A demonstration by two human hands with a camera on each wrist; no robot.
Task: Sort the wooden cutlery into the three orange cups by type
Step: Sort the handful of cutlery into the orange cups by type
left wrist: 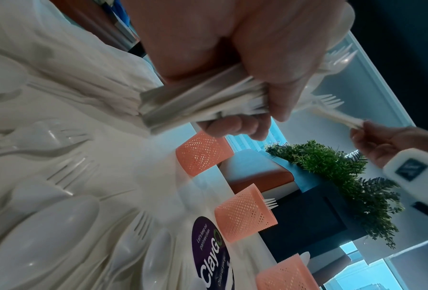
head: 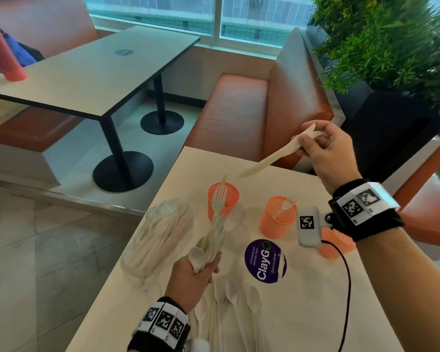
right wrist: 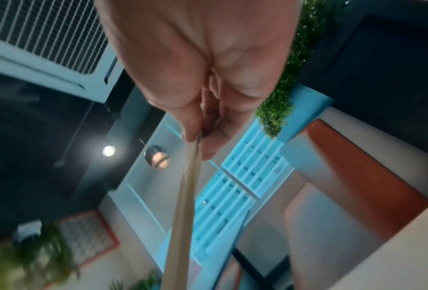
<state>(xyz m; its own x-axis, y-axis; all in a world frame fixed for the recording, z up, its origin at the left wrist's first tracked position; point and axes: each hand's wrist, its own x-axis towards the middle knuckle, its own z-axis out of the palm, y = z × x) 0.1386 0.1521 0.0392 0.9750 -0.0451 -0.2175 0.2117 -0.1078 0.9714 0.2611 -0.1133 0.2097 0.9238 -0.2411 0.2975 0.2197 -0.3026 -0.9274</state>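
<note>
1. A knife (head: 269, 158) is pinched at its handle end by the right hand (head: 325, 151), thumb and fingers curled round it; it is held in the air, up and behind the far cup (head: 223, 200).
2. The knife's long axis runs down and left from the hand, with the blade tip pointed toward the far cup, just above and beside its rim. This is judged the relation the drop depends on: the tip is near but not yet over the opening.
3. Forks are seen standing in the far cup and in the middle cup (head: 277, 216), so which cup suits a knife cannot be told. The near cup (head: 337, 243) is mostly hidden behind the right wrist camera, and its contents are not seen in the head view.
4. A bundle of mixed cutlery (head: 212, 240) is gripped in the left hand (head: 196, 273), fingers wrapped round the handles, held in front of the far cup.
5. The right hand is nearer all three cups.
6. Loose spoons and forks (head: 235, 306) lie on the pale table (head: 315, 313), on the viewer's side of the far cup; a purple sticker (head: 264, 260) lies between them and the cups.
7. A clear plastic bag (head: 160, 235) stands left of the far cup.
8. Orange bench seats, a second table, windows and a green plant are beyond it.
</note>
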